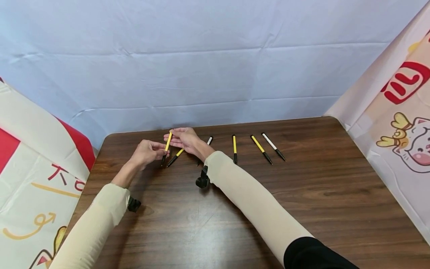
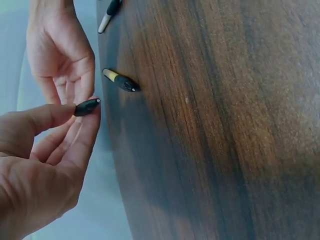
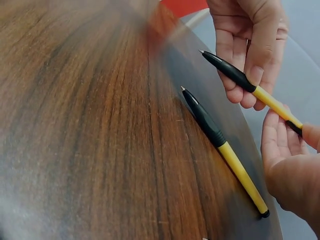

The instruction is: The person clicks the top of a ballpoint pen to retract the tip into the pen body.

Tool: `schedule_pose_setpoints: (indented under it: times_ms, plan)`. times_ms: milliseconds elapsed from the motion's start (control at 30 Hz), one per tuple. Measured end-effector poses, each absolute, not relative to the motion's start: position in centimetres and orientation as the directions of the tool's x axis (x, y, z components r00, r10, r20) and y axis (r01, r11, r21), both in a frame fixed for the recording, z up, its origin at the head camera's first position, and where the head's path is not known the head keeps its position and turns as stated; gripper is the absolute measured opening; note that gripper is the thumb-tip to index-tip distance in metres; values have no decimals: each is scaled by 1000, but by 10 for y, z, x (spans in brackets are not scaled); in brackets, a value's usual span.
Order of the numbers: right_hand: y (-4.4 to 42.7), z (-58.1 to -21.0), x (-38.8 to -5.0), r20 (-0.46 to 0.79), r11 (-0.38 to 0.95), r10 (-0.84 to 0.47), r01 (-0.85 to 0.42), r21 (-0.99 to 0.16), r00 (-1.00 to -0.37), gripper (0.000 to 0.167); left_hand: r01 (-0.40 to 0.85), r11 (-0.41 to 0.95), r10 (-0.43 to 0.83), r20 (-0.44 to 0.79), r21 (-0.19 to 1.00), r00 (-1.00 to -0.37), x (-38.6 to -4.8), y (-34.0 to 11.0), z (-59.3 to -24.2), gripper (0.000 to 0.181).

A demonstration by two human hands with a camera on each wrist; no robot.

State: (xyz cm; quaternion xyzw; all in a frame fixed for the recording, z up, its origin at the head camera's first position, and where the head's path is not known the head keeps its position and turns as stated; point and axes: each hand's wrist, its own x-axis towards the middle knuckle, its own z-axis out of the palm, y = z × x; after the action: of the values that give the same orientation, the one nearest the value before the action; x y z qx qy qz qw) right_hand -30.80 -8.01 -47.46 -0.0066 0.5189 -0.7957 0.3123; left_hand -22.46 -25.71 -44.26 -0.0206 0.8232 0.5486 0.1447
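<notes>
A yellow pen with a black grip (image 1: 169,141) is held above the table's far left part, its metal tip exposed. My left hand (image 1: 146,153) pinches its black grip between thumb and fingers. At the other end my right hand (image 1: 186,140) holds the pen's back end, thumb against it, as the right wrist view shows. Below the hands lies another yellow pen (image 3: 240,170), partly covered by the right hand in the head view. A white pen (image 1: 209,141) lies by the right wrist, which hides part of it.
Farther right on the brown wooden table (image 1: 201,224) lie a yellow pen (image 1: 234,144), a second slanted yellow pen (image 1: 258,144) and a white pen (image 1: 270,142). A pale cloth (image 1: 215,74) hangs behind the far edge. Printed sheets (image 1: 403,149) flank both sides.
</notes>
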Motion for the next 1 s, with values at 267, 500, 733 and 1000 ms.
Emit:
schedule_pose_setpoints:
  times_ms: [267, 500, 733, 1000]
  plan:
    - [-81, -471, -307, -309, -278, -498, 486, -828, -810, 43, -234, 316, 122, -284, 920, -951, -224, -254, -443, 36]
    - [-76, -468, -308, -375, -301, -531, 583, -755, -760, 48, -243, 279, 134, -288, 929, -948, -224, -252, -443, 36]
    - [-70, -464, -312, -428, -308, -583, 675, -671, -691, 56, -260, 248, 138, -300, 933, -944, -225, -250, -446, 36]
    - [-69, -459, -313, -507, -273, -587, 744, -610, -631, 42, -260, 250, 152, -302, 933, -941, -221, -248, -446, 37]
